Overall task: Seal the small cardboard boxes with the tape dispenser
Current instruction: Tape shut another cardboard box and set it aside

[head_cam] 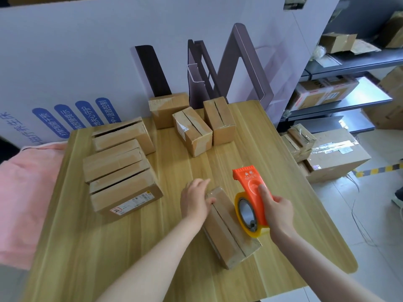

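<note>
Where the box lies: the small box (229,227) we are working on sits on the table (130,258) straight in front of us, between our two hands and well apart from the others.
Long axis: it runs away from us, with the far end leaning a little to the left. The dark seam between the two top flaps runs the same way, and we see no tape across it.
Left hand (195,198): it rests on the far end of the box, fingers loose and nearly straight, thumb on the top. The grip is wide and steadies the box without clasping it.
Right hand (277,211): its grip is closed round the orange tape dispenser (253,190), with the thumb on the flat side.
Dispenser: the toothed end points away from us, and the tape roll (246,211) hangs over the right flap about midway along the box. We cannot tell whether the roll touches the cardboard.
Key relation: the seam lies just left of the roll, and the right hand is the nearer one. We judge the dispenser must shift slightly left, line up with the seam, then travel along the long axis.
Risk: the flaps gape slightly, so we think the tape may wrinkle unless the left hand presses them flat.
Other boxes: a row (118,168) lies to our left and three (192,129) stand at the back.
</note>
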Demonstrator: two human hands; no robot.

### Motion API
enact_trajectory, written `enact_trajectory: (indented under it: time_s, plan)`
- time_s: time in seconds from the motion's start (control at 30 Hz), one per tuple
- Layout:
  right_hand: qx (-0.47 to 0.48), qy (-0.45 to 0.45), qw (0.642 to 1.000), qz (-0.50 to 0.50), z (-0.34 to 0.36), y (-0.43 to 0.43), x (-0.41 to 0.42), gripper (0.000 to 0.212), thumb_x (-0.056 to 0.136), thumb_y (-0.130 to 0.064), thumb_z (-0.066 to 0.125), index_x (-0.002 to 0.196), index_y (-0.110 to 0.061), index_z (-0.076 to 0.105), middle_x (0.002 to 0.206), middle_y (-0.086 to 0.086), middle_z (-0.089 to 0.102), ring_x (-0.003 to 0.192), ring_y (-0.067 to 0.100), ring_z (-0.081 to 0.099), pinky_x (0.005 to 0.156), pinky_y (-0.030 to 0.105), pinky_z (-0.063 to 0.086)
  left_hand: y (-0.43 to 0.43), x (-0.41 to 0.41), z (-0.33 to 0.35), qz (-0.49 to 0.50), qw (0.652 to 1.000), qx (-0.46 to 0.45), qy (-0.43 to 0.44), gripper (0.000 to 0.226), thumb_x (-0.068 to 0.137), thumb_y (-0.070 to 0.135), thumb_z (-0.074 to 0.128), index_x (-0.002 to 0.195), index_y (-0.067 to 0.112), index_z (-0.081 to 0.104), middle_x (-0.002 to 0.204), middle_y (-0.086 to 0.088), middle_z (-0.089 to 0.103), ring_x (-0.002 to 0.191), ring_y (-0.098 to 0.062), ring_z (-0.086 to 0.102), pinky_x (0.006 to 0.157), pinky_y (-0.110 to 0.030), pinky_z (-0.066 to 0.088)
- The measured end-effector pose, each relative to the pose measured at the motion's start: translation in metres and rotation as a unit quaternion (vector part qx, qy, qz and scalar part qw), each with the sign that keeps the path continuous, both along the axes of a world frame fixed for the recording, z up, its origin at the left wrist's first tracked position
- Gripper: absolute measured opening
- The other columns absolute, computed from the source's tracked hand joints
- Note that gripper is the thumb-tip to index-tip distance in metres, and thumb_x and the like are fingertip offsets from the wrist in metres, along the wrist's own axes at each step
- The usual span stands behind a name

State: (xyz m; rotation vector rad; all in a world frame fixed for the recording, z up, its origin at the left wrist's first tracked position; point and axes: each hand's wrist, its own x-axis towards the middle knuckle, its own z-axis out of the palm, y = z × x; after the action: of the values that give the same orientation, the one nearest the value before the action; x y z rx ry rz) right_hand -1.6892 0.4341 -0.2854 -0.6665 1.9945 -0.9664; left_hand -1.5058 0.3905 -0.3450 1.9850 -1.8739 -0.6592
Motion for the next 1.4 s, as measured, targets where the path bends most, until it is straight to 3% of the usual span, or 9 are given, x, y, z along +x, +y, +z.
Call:
enact_trajectory:
  time_s: [0.1, 0.17, 0.43, 0.63, 0.87, 1.0, 1.23, 1.3, 1.4]
  plan:
    - [-0.001, -0.004, 1.000, -0.011, -0.002, 0.000, -0.002, 0.054, 0.088, -0.051, 0.060, 0.065, -0.002, 0.060, 0.057, 0.012, 0.054, 0.052, 0.022, 0.048, 0.053, 0.031, 0.037, 0.038, 0.013, -0.019, 0.155, 0.980, -0.060, 0.107, 0.050, 0.081, 0.033, 0.074, 0.127, 0.023, 0.058, 0.127, 0.010, 0.052, 0.119, -0.011, 0.047, 0.093, -0.023, 0.042]
    - [0.002, -0.007, 1.000, -0.014, 0.000, 0.000, -0.004, 0.054, 0.088, -0.051, 0.060, 0.067, -0.001, 0.062, 0.056, 0.011, 0.053, 0.052, 0.022, 0.048, 0.052, 0.030, 0.037, 0.050, 0.015, -0.027, 0.166, 0.977, -0.055, 0.124, 0.039, 0.085, 0.036, 0.069, 0.121, 0.021, 0.064, 0.123, 0.009, 0.056, 0.117, -0.012, 0.052, 0.088, -0.020, 0.040]
    - [0.009, -0.001, 1.000, 0.007, 0.000, -0.002, -0.002, 0.053, 0.086, -0.053, 0.061, 0.066, -0.004, 0.060, 0.056, 0.009, 0.052, 0.051, 0.022, 0.048, 0.052, 0.031, 0.036, 0.019, 0.023, -0.019, 0.094, 0.991, 0.097, -0.011, 0.041, 0.094, 0.038, 0.053, 0.133, 0.024, 0.053, 0.135, 0.008, 0.049, 0.110, -0.018, 0.057, 0.084, -0.033, 0.051]
    - [0.007, -0.010, 1.000, 0.000, -0.002, 0.002, -0.005, 0.054, 0.087, -0.053, 0.061, 0.066, -0.004, 0.060, 0.059, 0.012, 0.055, 0.054, 0.023, 0.050, 0.055, 0.033, 0.039, 0.049, 0.003, -0.022, 0.308, 0.915, 0.070, 0.250, 0.042, 0.091, 0.034, 0.062, 0.128, 0.015, 0.057, 0.125, -0.001, 0.062, 0.114, -0.018, 0.058, 0.098, -0.035, 0.047]
    - [0.004, -0.004, 1.000, 0.007, -0.003, 0.002, -0.003, 0.063, 0.087, -0.055, 0.059, 0.075, 0.007, 0.066, 0.062, 0.015, 0.059, 0.056, 0.025, 0.054, 0.057, 0.035, 0.042, 0.030, 0.006, -0.012, 0.161, 0.979, 0.091, 0.082, 0.028, 0.096, 0.013, 0.048, 0.121, 0.019, 0.058, 0.113, 0.003, 0.063, 0.093, -0.017, 0.057, 0.076, -0.027, 0.046]
    - [0.003, -0.015, 1.000, 0.016, 0.001, -0.001, -0.002, 0.056, 0.087, -0.054, 0.060, 0.068, -0.002, 0.065, 0.060, 0.012, 0.060, 0.055, 0.024, 0.054, 0.056, 0.033, 0.043, 0.026, 0.017, -0.008, 0.131, 0.985, 0.109, 0.018, 0.023, 0.094, 0.026, 0.051, 0.116, 0.025, 0.060, 0.103, 0.007, 0.065, 0.087, -0.017, 0.060, 0.065, -0.028, 0.047]
    - [-0.059, -0.003, 0.997, -0.053, 0.019, -0.016, -0.031, 0.051, 0.087, -0.047, 0.064, 0.067, 0.000, 0.061, 0.060, 0.012, 0.050, 0.056, 0.021, 0.045, 0.055, 0.030, 0.035, 0.055, 0.035, 0.002, 0.246, 0.967, 0.071, -0.019, 0.036, 0.086, 0.042, 0.060, 0.113, 0.023, 0.045, 0.107, 0.005, 0.061, 0.092, -0.020, 0.060, 0.070, -0.030, 0.046]
    - [-0.068, 0.007, 0.996, -0.050, 0.023, -0.021, -0.040, 0.052, 0.087, -0.048, 0.063, 0.069, 0.001, 0.061, 0.060, 0.011, 0.050, 0.055, 0.022, 0.045, 0.054, 0.030, 0.035, 0.055, 0.032, 0.001, 0.187, 0.980, 0.007, -0.067, 0.041, 0.086, 0.032, 0.062, 0.121, 0.021, 0.045, 0.118, 0.004, 0.055, 0.101, -0.018, 0.057, 0.077, -0.025, 0.040]
    - [-0.071, 0.015, 0.996, -0.044, 0.026, -0.025, -0.043, 0.053, 0.088, -0.048, 0.062, 0.066, 0.000, 0.059, 0.058, 0.009, 0.050, 0.052, 0.020, 0.044, 0.052, 0.029, 0.034, 0.031, 0.019, 0.003, -0.005, 0.997, -0.065, -0.034, 0.049, 0.090, 0.014, 0.059, 0.136, 0.019, 0.044, 0.139, 0.003, 0.042, 0.131, -0.018, 0.041, 0.108, -0.025, 0.027]
